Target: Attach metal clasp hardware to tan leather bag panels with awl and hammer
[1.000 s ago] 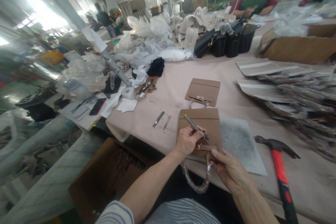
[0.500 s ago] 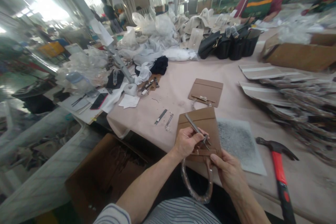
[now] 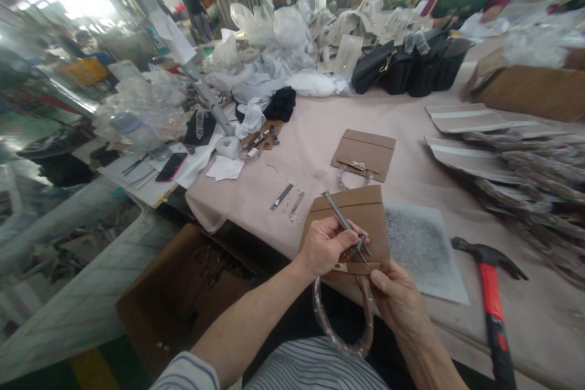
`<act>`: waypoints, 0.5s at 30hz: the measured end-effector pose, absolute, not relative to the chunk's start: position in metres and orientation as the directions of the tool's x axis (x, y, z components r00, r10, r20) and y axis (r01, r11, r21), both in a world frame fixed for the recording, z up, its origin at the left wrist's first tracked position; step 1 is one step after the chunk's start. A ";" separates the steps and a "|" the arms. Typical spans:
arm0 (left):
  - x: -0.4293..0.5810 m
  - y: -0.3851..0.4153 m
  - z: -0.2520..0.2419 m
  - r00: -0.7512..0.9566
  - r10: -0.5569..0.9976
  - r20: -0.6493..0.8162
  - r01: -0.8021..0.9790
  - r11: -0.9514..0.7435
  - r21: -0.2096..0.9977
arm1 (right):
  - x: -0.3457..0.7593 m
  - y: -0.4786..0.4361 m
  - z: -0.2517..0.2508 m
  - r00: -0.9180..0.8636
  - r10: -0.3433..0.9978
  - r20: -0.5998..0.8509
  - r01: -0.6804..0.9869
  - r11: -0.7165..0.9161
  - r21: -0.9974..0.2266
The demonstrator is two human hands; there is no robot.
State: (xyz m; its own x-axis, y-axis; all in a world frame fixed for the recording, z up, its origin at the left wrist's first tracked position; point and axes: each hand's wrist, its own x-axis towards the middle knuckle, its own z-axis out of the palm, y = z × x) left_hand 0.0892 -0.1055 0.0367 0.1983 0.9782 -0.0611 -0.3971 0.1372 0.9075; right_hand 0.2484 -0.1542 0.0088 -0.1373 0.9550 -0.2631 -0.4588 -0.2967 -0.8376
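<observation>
Brown and flat, the near panel [image 3: 369, 213] sits at the front edge of the tabletop [image 3: 315, 128], its plastic-wrapped handle [image 3: 368, 311] extending past that edge. I have the left hand's [image 3: 323, 247] grip closed around a slim metal tool [image 3: 336, 210], prongs pointing down over the panel; with the right hand [image 3: 398, 295] I see thumb and fingers clamped on the panel's near right corner. Beyond lies a second brown piece [image 3: 370, 147]; a hammer [image 3: 490, 289] rests rightward.

Bag workshop, identified by a hammer [image 3: 491, 292], a pile of panels [image 3: 475, 161], black bags [image 3: 417, 76] and a co-worker [image 3: 464, 3] opposite.
</observation>
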 end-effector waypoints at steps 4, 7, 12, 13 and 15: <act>0.090 -0.108 0.043 0.196 0.976 -0.092 -0.355 0.158 0.922 | 0.245 -0.160 0.006 -0.155 0.936 -0.316 -0.510 -0.350 -0.786; 0.091 -0.109 0.046 0.201 0.969 -0.147 -0.347 0.210 0.914 | 0.246 -0.162 0.003 -0.176 0.928 -0.329 -0.505 -0.371 -0.779; 0.091 -0.111 0.050 0.184 0.975 -0.124 -0.291 0.174 0.941 | 0.250 -0.161 -0.002 -0.188 0.930 -0.317 -0.490 -0.368 -0.790; 0.090 -0.111 0.049 0.192 0.975 -0.113 -0.284 0.166 0.944 | 0.250 -0.160 -0.002 -0.188 0.928 -0.320 -0.492 -0.371 -0.787; 0.089 -0.111 0.046 0.206 0.974 -0.097 -0.290 0.156 0.944 | 0.250 -0.159 -0.003 -0.193 0.927 -0.323 -0.498 -0.376 -0.782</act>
